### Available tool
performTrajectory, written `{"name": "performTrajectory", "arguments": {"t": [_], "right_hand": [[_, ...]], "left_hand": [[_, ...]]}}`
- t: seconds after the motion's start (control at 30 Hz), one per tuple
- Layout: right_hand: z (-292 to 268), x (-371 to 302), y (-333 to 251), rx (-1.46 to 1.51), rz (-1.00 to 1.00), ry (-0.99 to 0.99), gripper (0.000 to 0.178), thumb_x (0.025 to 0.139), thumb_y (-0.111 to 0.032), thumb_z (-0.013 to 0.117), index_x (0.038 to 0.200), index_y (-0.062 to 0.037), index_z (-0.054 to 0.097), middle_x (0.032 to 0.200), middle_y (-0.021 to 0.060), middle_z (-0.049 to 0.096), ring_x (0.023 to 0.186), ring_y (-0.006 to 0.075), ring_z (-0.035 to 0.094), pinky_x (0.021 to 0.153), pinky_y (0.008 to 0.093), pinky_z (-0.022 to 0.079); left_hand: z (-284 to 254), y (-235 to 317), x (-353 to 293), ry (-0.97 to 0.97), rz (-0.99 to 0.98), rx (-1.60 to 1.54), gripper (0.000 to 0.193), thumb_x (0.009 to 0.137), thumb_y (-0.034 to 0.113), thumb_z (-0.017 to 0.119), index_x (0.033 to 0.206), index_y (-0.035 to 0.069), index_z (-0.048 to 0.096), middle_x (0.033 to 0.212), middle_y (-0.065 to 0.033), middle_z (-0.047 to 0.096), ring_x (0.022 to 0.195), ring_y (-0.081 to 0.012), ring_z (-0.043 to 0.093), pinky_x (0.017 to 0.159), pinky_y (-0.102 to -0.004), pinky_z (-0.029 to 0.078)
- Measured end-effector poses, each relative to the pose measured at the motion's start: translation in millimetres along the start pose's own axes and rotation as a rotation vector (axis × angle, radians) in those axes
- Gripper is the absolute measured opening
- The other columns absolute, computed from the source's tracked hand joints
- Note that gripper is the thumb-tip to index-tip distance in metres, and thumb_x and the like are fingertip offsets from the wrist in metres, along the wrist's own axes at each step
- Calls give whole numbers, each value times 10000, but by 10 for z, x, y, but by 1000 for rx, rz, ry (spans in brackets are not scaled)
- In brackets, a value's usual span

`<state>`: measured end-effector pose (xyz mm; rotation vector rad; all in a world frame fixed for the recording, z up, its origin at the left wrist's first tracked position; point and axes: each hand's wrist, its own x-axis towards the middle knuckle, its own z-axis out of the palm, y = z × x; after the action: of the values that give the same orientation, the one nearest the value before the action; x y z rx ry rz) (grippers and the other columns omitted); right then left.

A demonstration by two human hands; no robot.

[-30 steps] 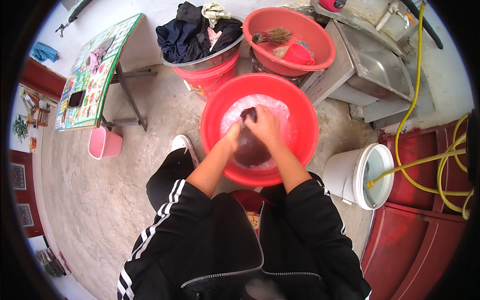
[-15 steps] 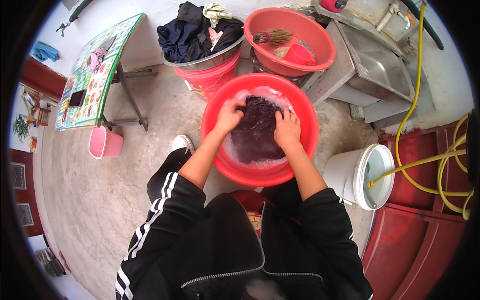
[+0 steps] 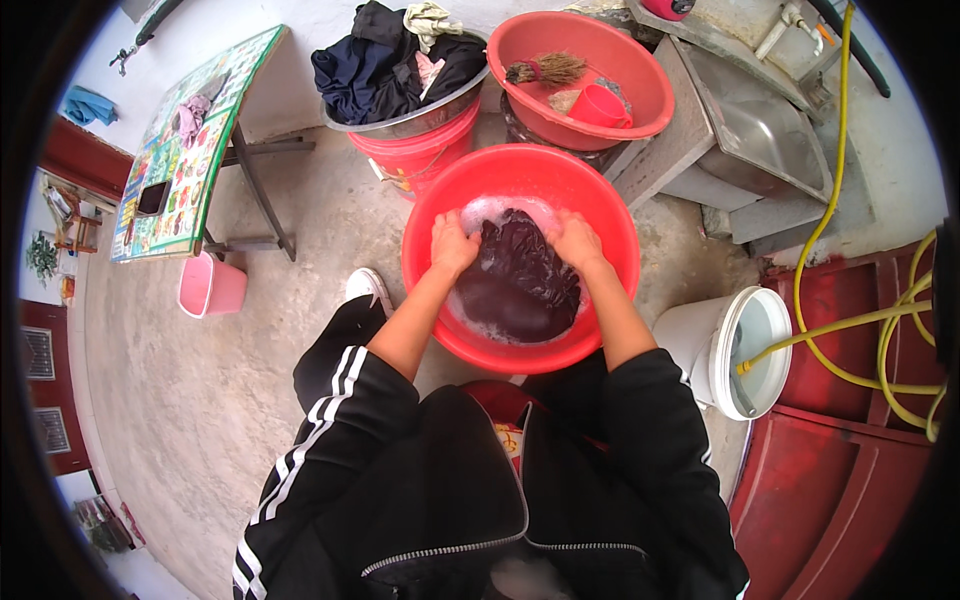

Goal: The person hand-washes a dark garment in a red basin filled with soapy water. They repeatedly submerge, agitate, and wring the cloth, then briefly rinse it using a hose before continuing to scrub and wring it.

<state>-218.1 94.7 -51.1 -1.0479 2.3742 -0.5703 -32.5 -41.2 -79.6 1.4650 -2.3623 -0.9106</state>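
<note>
A wet, dark purple-black garment (image 3: 520,275) lies bunched in soapy water inside a red basin (image 3: 520,165) on the floor in front of me. At the garment's upper left edge is my left hand (image 3: 455,245), its fingers bent and closed on the cloth. Across from it, my right hand (image 3: 577,241) grips the upper right edge, with the fingertips partly hidden by the cloth and foam. White suds show along the far side of the water between the two hands. The garment's kind cannot be made out.
Behind the basin, a metal bowl of clothes (image 3: 400,125) rests on a red bucket (image 3: 420,160). Beside it is a red tub (image 3: 640,95) with a brush and scoop. A white water bucket (image 3: 690,340) with a yellow hose (image 3: 838,150) stands right; a table (image 3: 190,150) stands left.
The garment has shifted toward me in the basin and looks more bunched. My right hand has moved farther from me; my left has moved slightly left and nearer.
</note>
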Motion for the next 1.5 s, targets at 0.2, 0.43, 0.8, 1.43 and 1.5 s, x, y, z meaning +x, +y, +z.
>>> {"name": "performTrajectory", "arguments": {"t": [0.2, 0.43, 0.8, 1.43, 1.5], "right_hand": [[943, 130, -218, 119, 60, 423, 662, 764, -347, 692, 1295, -55, 427, 1286, 202, 480, 1157, 294, 502, 967, 399, 400], [766, -532, -1070, 805, -166, 136, 467, 702, -344, 719, 1047, -55, 590, 920, 175, 656, 862, 289, 656, 766, 374, 498], [301, -328, -838, 4, -120, 337, 429, 736, -407, 632, 958, -48, 555, 858, 190, 642, 767, 366, 631, 680, 467, 499], [366, -129, -101, -403, -262, -81, 562, 736, -265, 639, 1260, -119, 495, 1359, 139, 409, 1276, 300, 368, 1041, 408, 332], [304, -69, -31, -329, -208, 19, 551, 753, -261, 633, 1264, -111, 493, 1350, 151, 416, 1269, 310, 377, 1040, 409, 335]], "left_hand": [[368, 81, 71, -347, -554, -1024, 790, 825, 585, 541, 1417, 109, 324, 1432, -131, 365, 1325, -273, 327, 1047, -399, 295], [670, -516, 225, -824, -461, -1993, 686, 828, 708, 377, 1099, 119, 597, 1085, -122, 621, 1027, -319, 566, 934, -466, 423], [6, 390, -290, -825, -733, -1929, 320, 928, 282, 397, 1014, 81, 631, 1005, -135, 654, 933, -276, 622, 875, -473, 481], [-165, 321, -341, -574, 334, 639, 488, 802, 350, 604, 1213, 98, 530, 1210, -157, 549, 1102, -318, 543, 912, -427, 446], [-179, 378, -392, -715, 322, 688, 347, 809, 334, 569, 1027, 84, 673, 1067, -144, 653, 983, -283, 633, 853, -434, 483]]}}
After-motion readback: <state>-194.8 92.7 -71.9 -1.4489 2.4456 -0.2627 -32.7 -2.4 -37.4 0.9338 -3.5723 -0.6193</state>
